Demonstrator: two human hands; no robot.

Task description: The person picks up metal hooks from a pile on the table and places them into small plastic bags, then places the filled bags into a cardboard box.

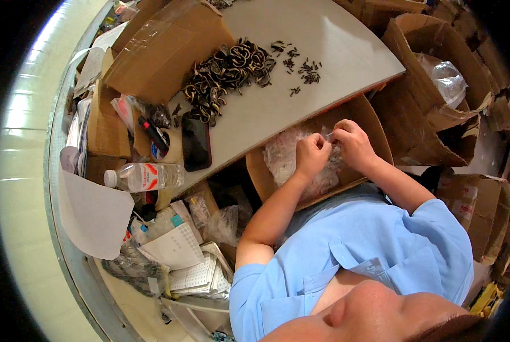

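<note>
My left hand and my right hand are close together over a cardboard box at my lap. The fingers of both are pinched together. A small pale or clear bit shows between the fingertips, too small to name. Beneath my hands, the box holds a heap of clear plastic bags or packets. Beyond it, on the white table, lies a pile of dark curved pieces with pale edges. Short dark pieces are scattered to the right of that pile.
A black phone lies by the table's near edge, with a clear bottle to its left. An open carton stands at the far left. Another carton with clear plastic is at the right. Papers lie at the lower left.
</note>
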